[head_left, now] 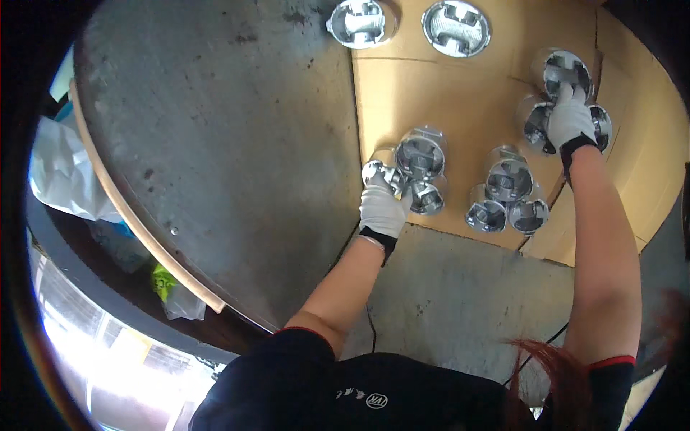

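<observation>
Gray metal tabletop (215, 129) spreads wide to the left of a flat sheet of brown cardboard (460, 93), with a wooden strip (115, 187) along its outer edge; silver pistons sit on the cardboard, nine of them in three close groups of three; two more, a far left piston (359, 24) and a far right piston (456, 29), stand singly, outside any group, so the grouping looks mostly done with that pair left over; whether others lie out of view cannot be told.

Gloved, the left hand (384, 212) is curled around the outer piston (382, 174) of the near left group, fingers and thumb closed on it; the gloved right hand (571, 122) has its fingers bent at the top piston (566, 70) of the right group, though whether it grips cannot be told; the middle group (509, 179) is untouched.

Cardboard shows between the groups and toward the far pair, giving the hands room to pass; its front edge runs just below the left and middle groups, and the far left piston straddles its left edge.
</observation>
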### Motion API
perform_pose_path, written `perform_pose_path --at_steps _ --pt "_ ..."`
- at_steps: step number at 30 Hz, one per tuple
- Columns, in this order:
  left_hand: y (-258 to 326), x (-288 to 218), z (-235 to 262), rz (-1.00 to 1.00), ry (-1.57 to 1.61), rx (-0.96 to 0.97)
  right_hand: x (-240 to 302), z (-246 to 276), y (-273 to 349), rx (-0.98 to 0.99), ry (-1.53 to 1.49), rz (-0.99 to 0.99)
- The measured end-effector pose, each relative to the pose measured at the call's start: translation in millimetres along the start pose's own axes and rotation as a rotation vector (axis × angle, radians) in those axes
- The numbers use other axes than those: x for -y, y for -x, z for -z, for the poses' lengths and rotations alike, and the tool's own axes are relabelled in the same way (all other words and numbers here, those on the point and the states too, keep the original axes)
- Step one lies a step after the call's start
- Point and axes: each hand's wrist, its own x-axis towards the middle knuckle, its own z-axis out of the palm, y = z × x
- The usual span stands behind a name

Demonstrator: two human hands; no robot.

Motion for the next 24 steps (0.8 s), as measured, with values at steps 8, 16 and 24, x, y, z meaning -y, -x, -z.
perform_pose_path --at_steps 8,16,24 --pt "-14.5 -13.0 -55.2 -0.023 -0.074 -0.107 0.0 -4.5 -1.3 -0.021 0.007 -0.005" --pt "-38.3 4.4 -9.3 -0.531 -0.314 -0.180 -1.8 -4.5 2.6 -0.042 0.028 0.017" --pt "-133.3 -18.6 69.2 -0.924 -0.668 -0.294 -2.2 -3.1 4.8 -0.065 0.004 0.044"
